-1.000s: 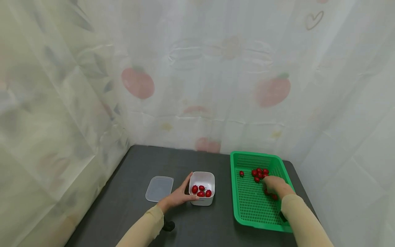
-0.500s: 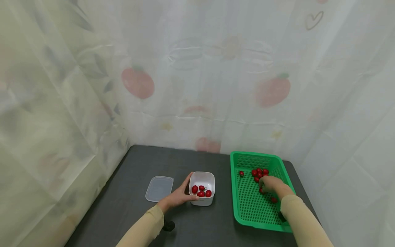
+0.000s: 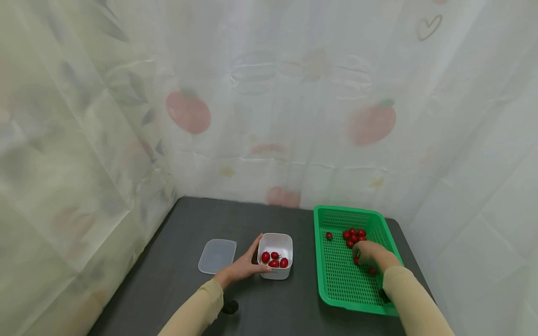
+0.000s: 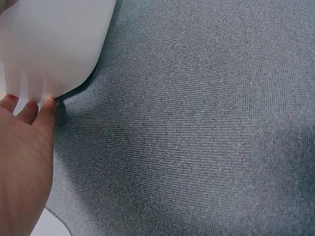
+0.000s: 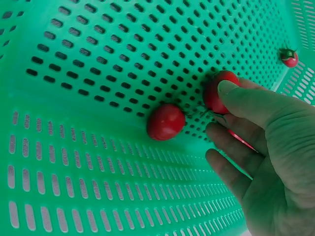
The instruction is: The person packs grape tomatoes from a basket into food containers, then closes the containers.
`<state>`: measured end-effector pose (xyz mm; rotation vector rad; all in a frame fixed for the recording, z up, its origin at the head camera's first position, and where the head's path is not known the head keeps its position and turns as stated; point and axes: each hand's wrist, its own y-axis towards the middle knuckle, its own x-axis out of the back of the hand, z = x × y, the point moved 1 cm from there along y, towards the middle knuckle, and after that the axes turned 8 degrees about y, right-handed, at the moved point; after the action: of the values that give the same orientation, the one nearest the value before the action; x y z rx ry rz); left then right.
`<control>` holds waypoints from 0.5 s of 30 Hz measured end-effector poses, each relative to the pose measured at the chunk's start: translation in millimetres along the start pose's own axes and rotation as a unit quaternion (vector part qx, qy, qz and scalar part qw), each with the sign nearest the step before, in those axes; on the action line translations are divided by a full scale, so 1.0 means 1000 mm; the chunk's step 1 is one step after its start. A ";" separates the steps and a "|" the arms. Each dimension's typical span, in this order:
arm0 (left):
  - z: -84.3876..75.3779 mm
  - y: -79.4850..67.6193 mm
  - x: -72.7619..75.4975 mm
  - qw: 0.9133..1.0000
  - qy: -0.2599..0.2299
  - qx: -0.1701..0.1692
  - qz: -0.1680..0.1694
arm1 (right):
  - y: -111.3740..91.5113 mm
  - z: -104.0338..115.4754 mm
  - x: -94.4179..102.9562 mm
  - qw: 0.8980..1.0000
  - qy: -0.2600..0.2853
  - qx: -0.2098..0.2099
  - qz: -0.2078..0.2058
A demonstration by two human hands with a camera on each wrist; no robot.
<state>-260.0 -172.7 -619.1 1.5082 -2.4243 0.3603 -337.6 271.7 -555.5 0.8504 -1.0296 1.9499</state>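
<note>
My left hand [image 3: 243, 269] grips a square white container [image 3: 275, 275], thumb over the near rim and fingers along its left side. Inside lie several red cherry tomatoes [image 3: 273, 264]. In the left wrist view, fingertips [image 4: 48, 105] press the container's pale wall [image 4: 54, 44]. On the right, my right hand [image 3: 371, 253] reaches down into a green plastic basket [image 3: 320, 266]. Between thumb and fingers it pinches a cherry tomato [image 5: 215, 96] with a green stem, seen in the right wrist view. Another tomato [image 5: 166, 121] lies close by on the perforated basket floor.
A flat translucent lid [image 3: 217, 257] lies left of the container on the dark table [image 3: 252, 214]. More tomatoes [image 3: 353, 235] cluster toward the basket's far side, with a single one [image 3: 329, 236] near its left wall. Printed curtains [image 3: 269, 116] enclose the table.
My right hand has shifted slightly left within the basket, and its fingers have come round a cherry tomato. The left hand and the container have stayed in place.
</note>
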 end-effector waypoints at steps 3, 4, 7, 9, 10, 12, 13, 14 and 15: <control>0.000 0.000 0.000 1.000 -0.001 -0.001 0.000 | -0.002 0.003 0.005 0.999 -0.008 0.030 -0.011; 0.000 0.000 0.000 1.000 -0.003 0.000 0.001 | -0.002 0.005 0.007 0.999 -0.009 0.041 -0.015; 0.000 0.000 0.000 1.000 -0.004 -0.001 0.002 | -0.003 0.011 0.014 0.997 -0.010 0.066 -0.028; -0.001 0.000 0.000 1.000 -0.006 -0.002 0.002 | -0.003 0.016 0.018 0.996 -0.007 0.083 -0.034; -0.001 0.000 0.000 1.000 -0.004 -0.002 0.002 | -0.003 0.019 0.020 0.996 -0.001 0.087 -0.037; -0.001 0.000 0.000 1.000 -0.001 -0.001 0.000 | -0.003 0.026 0.024 0.994 0.007 0.098 -0.046; -0.001 0.000 0.000 1.000 0.000 -0.001 0.000 | -0.003 0.031 0.026 0.993 0.010 0.105 -0.051; -0.001 0.000 0.000 1.000 0.003 0.000 -0.001 | -0.003 0.035 0.028 0.992 0.012 0.112 -0.055; -0.001 0.000 0.000 1.000 0.006 0.000 -0.002 | -0.003 0.039 0.030 0.991 0.016 0.116 -0.060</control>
<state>-259.8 -172.8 -618.3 1.5068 -2.4112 0.3670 -341.4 248.2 -512.1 0.9819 -0.7244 1.9975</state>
